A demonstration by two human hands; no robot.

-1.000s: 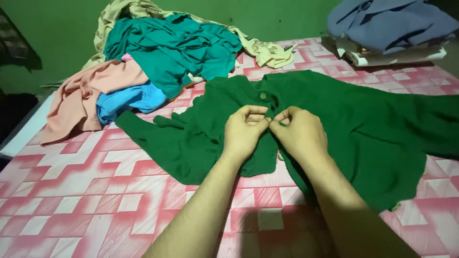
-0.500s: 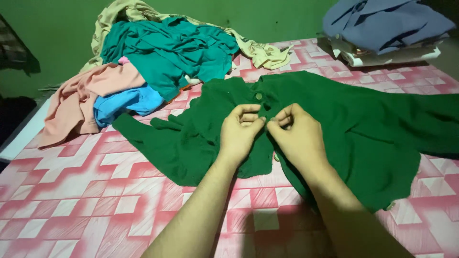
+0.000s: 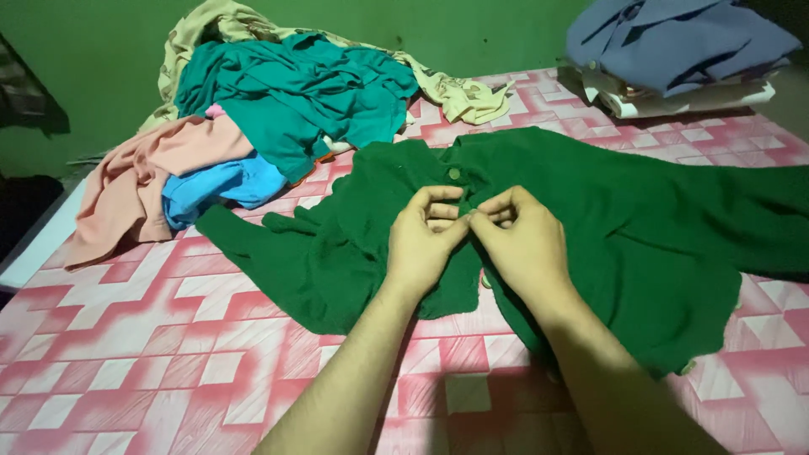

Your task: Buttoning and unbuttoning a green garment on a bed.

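Left hand (image 3: 425,238): fingers curled, thumb and forefinger pinching the front edge of the green shirt (image 3: 624,219) from its left side, just below the top button (image 3: 455,173).
Right hand (image 3: 522,240): same pinch from the other side; fingertips of both hands meet at the placket. The two edges are drawn together there, likely so a button can be worked at its hole; the button itself is hidden under the fingers.
Forearms: both bare, coming in from the bed's near edge and converging over the shirt's middle.
Green shirt: lies flat, front up, across the middle of the bed (image 3: 168,337), collar toward the far edge, one sleeve trailing left, body running off to the right edge. Spread out this way, the placket sits straight and within easy reach.
Bed: pink and white geometric cover, bare along the near-left part.
Clothes heap (image 3: 286,93): far-left corner, loose and unfolded; teal cloth on top, beige behind, peach and bright blue spilling toward the left edge. Just beside the shirt's collar, near touching.
Folded stack (image 3: 674,50): far-right corner, blue-grey cloth over pale pieces, well apart from the heap; looks like sorted pieces kept separate.
Wall (image 3: 84,42): green, behind the far edge.
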